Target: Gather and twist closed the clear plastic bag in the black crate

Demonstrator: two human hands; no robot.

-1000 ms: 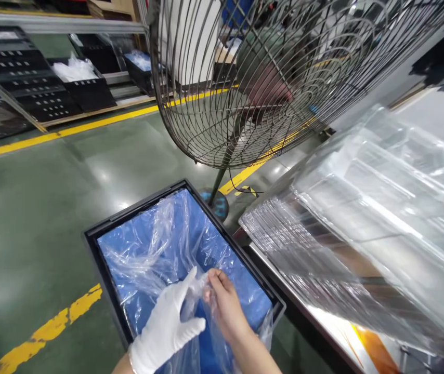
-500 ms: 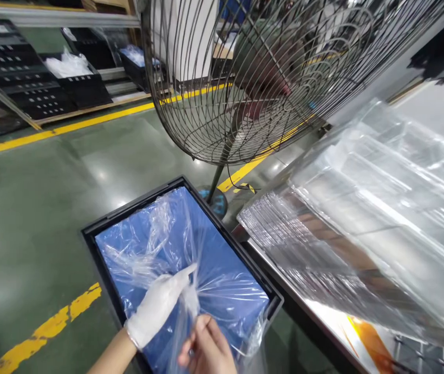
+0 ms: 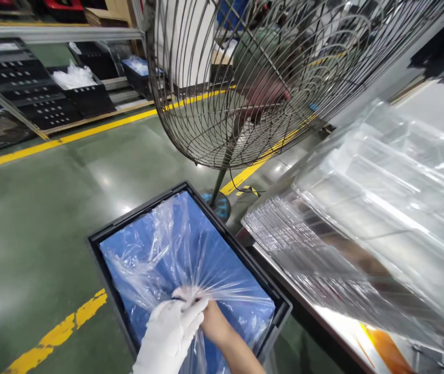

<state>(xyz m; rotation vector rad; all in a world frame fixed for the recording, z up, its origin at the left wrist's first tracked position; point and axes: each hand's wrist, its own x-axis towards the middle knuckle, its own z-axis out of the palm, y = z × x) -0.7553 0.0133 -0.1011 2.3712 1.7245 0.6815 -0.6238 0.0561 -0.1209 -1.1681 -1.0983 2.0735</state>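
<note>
A black crate [image 3: 140, 210] holds a flat blue sheet or panel [image 3: 218, 246] under a clear plastic bag [image 3: 159, 234]. Pleats of the film run together at the middle, where both hands meet. My left hand [image 3: 173, 330], in a white glove, is closed on the gathered plastic, its fingers pressed together. Bare and reaching in from the right, my right hand [image 3: 208, 314] grips the bunched film just beyond the glove. Its fingertips are partly hidden by the left hand and the plastic.
A large caged floor fan [image 3: 269, 98] stands past the crate on a round base [image 3: 220, 206]. At right, clear plastic trays [image 3: 347, 223] are stacked on a table. Black bins [image 3: 85, 98] line a rack at back left. Yellow lines [image 3: 69, 324] mark the green floor.
My right hand has moved up and inward to the gathered film, now beside and partly behind the left. The left glove has drawn back slightly and closed, and the pleats are pulled tighter.
</note>
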